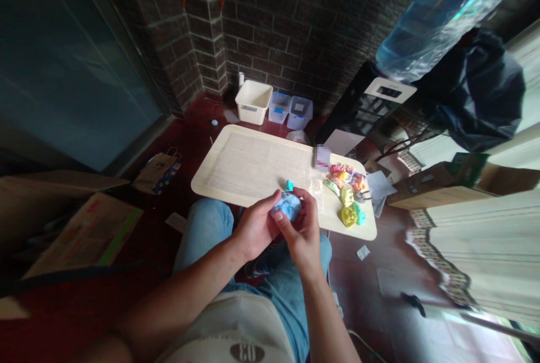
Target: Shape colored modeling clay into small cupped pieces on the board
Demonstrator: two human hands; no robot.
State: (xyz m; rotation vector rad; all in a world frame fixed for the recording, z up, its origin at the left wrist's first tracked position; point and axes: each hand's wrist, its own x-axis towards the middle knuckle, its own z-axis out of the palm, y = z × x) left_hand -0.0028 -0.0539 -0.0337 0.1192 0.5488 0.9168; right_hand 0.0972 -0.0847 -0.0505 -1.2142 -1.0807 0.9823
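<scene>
A lump of light blue modelling clay [287,205] is held between my two hands, just over the near edge of the cream table [202,182]. My left hand [258,231] closes on it from the left, thumb along its upper side. From the right, my right hand [304,228] wraps round it, with the thumb pressed on its near face. A small turquoise clay piece [289,185] lies on the table right behind my hands. Several coloured clay lumps sit at the table's right end, among them a yellow-green one [348,216] and a pale yellow one [346,197].
A textured mat [253,163] covers much of the tabletop. A small box [323,158] stands at its back right. Behind are a white bin [253,102] and clear plastic boxes [299,112]. A water dispenser [363,104] stands right; cardboard boxes [88,233] lie left.
</scene>
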